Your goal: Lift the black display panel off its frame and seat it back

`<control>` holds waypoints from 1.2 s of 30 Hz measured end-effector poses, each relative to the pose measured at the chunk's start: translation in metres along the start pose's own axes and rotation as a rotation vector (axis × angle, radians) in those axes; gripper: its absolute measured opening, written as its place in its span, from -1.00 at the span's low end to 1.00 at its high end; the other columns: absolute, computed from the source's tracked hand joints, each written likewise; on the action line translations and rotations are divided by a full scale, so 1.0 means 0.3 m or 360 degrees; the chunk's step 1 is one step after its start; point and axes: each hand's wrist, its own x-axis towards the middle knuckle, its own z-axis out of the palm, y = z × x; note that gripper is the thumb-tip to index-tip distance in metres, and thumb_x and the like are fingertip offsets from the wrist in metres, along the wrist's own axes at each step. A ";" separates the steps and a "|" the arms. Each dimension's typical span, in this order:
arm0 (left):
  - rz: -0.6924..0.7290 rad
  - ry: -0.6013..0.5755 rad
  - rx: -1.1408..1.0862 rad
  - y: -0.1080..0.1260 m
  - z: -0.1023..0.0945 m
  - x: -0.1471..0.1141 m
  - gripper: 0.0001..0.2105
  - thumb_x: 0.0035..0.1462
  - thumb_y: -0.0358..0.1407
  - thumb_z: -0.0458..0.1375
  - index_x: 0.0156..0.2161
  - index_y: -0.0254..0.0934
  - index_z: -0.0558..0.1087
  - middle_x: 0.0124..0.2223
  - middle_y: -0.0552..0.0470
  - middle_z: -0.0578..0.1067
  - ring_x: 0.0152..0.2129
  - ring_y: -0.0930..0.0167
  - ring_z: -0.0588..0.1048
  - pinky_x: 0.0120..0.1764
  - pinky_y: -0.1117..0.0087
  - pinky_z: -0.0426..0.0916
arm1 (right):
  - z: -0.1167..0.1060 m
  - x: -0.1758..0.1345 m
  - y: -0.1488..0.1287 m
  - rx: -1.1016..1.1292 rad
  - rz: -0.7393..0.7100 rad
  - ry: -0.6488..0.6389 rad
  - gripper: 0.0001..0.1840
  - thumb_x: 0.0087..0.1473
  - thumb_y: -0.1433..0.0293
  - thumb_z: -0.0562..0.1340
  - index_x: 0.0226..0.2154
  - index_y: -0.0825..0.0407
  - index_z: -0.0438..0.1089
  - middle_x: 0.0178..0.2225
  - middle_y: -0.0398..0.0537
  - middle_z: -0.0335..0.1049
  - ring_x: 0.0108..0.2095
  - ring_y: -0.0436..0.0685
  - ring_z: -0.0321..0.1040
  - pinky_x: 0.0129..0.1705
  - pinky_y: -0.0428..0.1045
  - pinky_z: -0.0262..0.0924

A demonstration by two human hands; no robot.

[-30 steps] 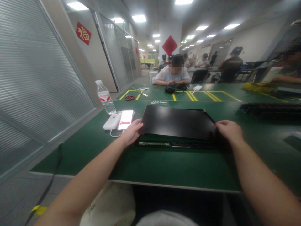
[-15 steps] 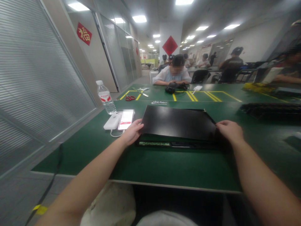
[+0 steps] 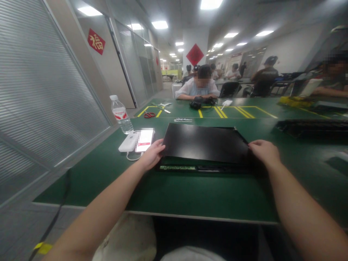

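Note:
Between my hands is a thin, glossy black screen panel point(image 3: 205, 143), its near edge slightly above a black frame. My left hand point(image 3: 153, 155) pinches the panel's left edge with the thumb on top. At the opposite edge, my right hand point(image 3: 266, 154) has its fingers closed on the panel's right side. Below the panel's near edge, a green circuit board strip point(image 3: 177, 168) shows in the black frame point(image 3: 223, 169) lying on the green table point(image 3: 206, 195). Most of that frame is hidden under the panel.
Left of the panel are a phone point(image 3: 145, 140), a white power bank point(image 3: 128, 142) and a water bottle point(image 3: 121, 115). Red-handled scissors point(image 3: 149, 115) and small white pieces point(image 3: 183, 120) lie beyond. Dark parts point(image 3: 301, 128) are stacked at right. A person point(image 3: 199, 85) sits across the table.
The camera view has shifted very slightly. Both hands keep the same hold on the panel, which stays in nearly the same place.

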 end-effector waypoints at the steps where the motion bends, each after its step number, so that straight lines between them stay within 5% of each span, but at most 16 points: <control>1: 0.0004 0.0000 0.0007 0.000 0.002 -0.001 -0.58 0.19 -0.50 0.42 0.16 -0.26 0.64 0.16 -0.18 0.72 0.11 0.17 0.67 0.10 0.25 0.57 | -0.001 -0.001 -0.002 -0.0007 0.0013 -0.0012 -0.82 0.03 0.24 0.37 -0.33 -0.11 0.71 -0.34 0.07 0.64 -0.30 0.33 0.55 -0.21 0.13 0.40; 36: 0.0066 0.0056 0.0062 -0.007 0.015 -0.002 -0.64 0.12 -0.53 0.42 0.04 -0.29 0.71 0.16 -0.18 0.74 0.24 0.10 0.63 0.33 0.16 0.48 | -0.012 -0.001 -0.005 -0.0057 0.0043 -0.0069 -0.77 0.11 0.25 0.34 -0.27 -0.09 0.74 -0.22 0.10 0.69 -0.23 0.35 0.57 -0.20 0.13 0.37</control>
